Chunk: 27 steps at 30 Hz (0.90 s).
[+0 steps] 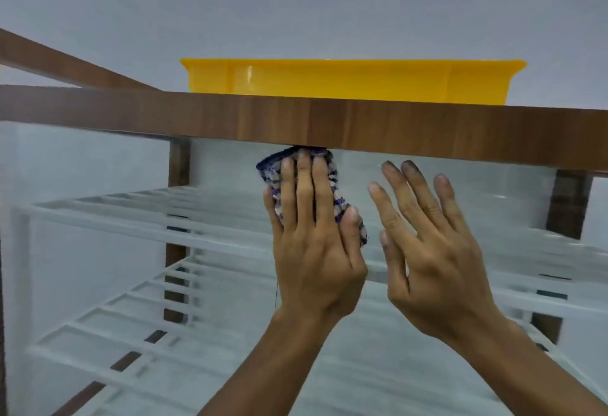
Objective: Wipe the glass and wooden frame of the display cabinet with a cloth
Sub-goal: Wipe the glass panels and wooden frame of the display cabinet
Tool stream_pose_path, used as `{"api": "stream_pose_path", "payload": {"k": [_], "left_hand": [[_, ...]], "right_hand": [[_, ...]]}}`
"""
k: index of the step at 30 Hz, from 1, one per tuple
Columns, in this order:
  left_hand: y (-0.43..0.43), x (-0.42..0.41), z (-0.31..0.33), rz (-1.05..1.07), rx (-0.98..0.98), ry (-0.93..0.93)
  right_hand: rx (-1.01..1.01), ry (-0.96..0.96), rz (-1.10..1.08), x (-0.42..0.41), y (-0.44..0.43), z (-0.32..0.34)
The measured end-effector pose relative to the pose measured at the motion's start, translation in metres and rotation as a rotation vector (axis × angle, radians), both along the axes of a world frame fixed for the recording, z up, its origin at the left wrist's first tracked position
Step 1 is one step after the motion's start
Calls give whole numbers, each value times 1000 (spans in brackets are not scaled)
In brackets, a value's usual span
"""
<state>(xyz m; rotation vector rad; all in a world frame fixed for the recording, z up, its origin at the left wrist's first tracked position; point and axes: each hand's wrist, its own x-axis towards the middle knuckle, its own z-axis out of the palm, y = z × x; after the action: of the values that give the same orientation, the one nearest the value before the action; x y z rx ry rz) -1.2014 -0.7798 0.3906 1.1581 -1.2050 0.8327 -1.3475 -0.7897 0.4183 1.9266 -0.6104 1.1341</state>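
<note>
We look through a single wide-angle camera worn on the person's head. It faces forward, close up against the display cabinet (567,205), at about the height of the wooden top rail (230,119). The rail crosses the full width of the frame as a slightly slanted band. Above it we see only the side wall of a yellow tray (345,83) and a plain wall. Below it, the glass front (98,159) fills the rest of the view, and we look down onto white slatted shelves (131,228). Both forearms rise from the bottom edge, with the left hand (312,244) and the right hand (437,261) large at mid-frame, near the lens.
</note>
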Motion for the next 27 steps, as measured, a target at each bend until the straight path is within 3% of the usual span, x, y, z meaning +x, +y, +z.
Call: {"api": "stream_pose_path", "payload": {"k": [4,7,10,14,27], "left_hand": [[0,-16,-8,-2,17,-149],[-2,-24,1,7,7,-20],[-3,-53,2,-28,-7,-134],[-8,-80,1,-12,-8,-118],[-18,-256,11,-73,-19,-267]], "right_hand": [[5,13,13,-7,3,1],[-4,28,-24,-21,2,6],[-20,-9,-81,-41,0,6],[6,-51,-178,-83,-4,-1],[-19,-156,-211,-244,-16,-2]]}}
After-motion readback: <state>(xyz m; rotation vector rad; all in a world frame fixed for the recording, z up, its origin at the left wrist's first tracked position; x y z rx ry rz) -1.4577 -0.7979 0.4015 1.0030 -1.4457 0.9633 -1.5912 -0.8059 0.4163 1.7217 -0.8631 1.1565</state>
